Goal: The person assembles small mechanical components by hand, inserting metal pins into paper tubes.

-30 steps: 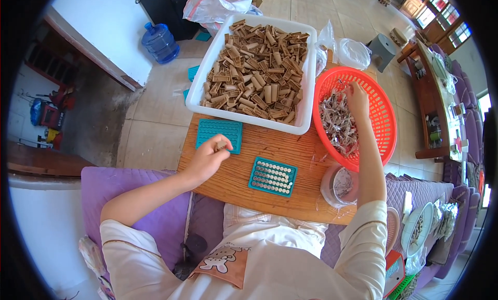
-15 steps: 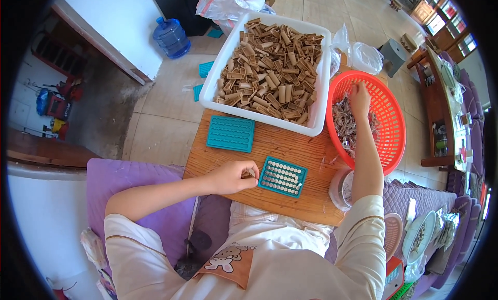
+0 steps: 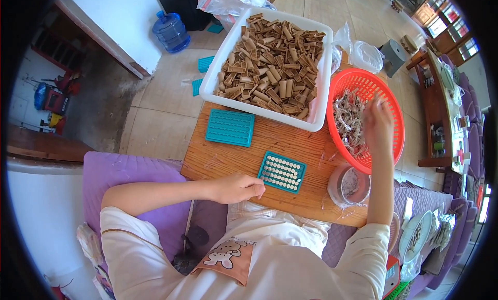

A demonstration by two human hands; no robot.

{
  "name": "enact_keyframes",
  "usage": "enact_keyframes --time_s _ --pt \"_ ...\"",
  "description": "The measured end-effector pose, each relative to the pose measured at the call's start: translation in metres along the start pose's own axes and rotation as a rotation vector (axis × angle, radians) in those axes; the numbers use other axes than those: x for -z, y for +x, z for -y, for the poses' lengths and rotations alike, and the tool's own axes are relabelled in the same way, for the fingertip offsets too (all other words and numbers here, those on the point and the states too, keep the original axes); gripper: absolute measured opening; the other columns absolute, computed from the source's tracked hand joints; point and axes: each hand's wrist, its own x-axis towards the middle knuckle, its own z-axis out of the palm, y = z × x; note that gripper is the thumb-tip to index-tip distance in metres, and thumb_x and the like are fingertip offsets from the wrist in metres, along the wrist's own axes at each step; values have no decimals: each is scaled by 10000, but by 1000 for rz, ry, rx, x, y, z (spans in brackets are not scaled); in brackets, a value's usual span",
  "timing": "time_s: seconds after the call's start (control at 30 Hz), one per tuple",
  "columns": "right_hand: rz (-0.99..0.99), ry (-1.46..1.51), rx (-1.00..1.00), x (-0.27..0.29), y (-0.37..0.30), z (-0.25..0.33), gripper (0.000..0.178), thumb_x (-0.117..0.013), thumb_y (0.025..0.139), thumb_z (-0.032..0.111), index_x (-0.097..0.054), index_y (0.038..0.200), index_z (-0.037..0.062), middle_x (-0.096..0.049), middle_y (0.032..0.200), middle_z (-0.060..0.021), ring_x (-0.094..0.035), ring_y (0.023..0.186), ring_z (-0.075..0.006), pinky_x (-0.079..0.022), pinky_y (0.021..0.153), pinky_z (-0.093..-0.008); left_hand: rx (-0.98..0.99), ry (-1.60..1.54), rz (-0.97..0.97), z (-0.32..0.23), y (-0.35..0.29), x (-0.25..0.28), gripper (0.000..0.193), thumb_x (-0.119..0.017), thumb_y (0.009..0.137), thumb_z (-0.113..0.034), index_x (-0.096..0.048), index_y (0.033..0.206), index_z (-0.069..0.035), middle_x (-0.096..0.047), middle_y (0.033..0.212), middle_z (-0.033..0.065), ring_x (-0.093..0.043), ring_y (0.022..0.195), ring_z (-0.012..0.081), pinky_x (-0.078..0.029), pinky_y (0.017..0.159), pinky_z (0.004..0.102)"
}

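My left hand [image 3: 239, 189] rests at the table's near edge, palm down with the fingers curled; what they hold, if anything, is hidden. Just beside its fingertips lies a small teal tray [image 3: 265, 181] filled with rows of round, pale, button-like pieces [image 3: 281, 172]. Over the right part of a red plastic basket [image 3: 395, 139] is my right hand [image 3: 379, 122], smeared by motion, so its fingers cannot be read. Inside the basket lies a tangled heap of thin, greyish, partly clear strips [image 3: 349, 121].
A white tub [image 3: 208, 87] heaped with brown half-round pieces [image 3: 275, 61] stands at the table's far side. An unfilled teal tray [image 3: 230, 127] lies on the wooden table [image 3: 212, 162]. Near the right edge stands a clear round container [image 3: 340, 188]. A blue water bottle [image 3: 171, 32] stands on the floor.
My right hand has moved from the basket's far side toward me and slightly right. My left hand has turned palm down; the brown piece seen in its fingers no longer shows.
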Motion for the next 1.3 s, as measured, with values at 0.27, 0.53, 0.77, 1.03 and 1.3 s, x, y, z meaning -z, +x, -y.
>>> enact_keyframes --time_s 0.27,0.53,0.77,1.03,1.3 --pt "307 93 -329 -70 -128 -64 92 -416 854 37 -394 926 90 -477 724 -16 -373 560 -54 -310 494 -181 -459 84 -438 -19 -7 2 224 -530 841 -252 -510 947 -56 -541 707 52 -521 647 146 -425 561 272" --pt "385 327 -505 -110 -150 -75 141 -390 814 4 -382 929 85 -384 624 35 -285 467 -34 -328 478 -206 -607 504 -525 -41 -22 26 291 -626 765 -254 -549 988 -84 -602 830 26 -567 704 128 -451 542 248" --pt "333 -346 233 -113 -158 -84 241 -409 856 3 -416 1094 38 -444 670 0 -454 577 -77 -382 534 -212 -513 304 -603 -39 -21 23 211 -617 778 -124 -570 972 -56 -624 854 53 -610 699 119 -502 562 240" --pt "353 -536 336 -108 -155 -82 166 -491 831 1 -498 996 13 -597 868 -138 -594 699 -207 -458 595 -265 -417 80 -601 -39 -21 22 200 -592 791 -70 -558 978 -5 -623 889 85 -615 828 142 -513 693 242" --pt "296 -486 288 -110 -156 -84 152 -535 806 -11 -501 952 8 -586 800 -108 -601 668 -172 -462 563 -252 -408 145 -606 -39 -22 22 210 -605 791 -110 -569 976 -18 -629 886 74 -612 833 125 -504 683 237"
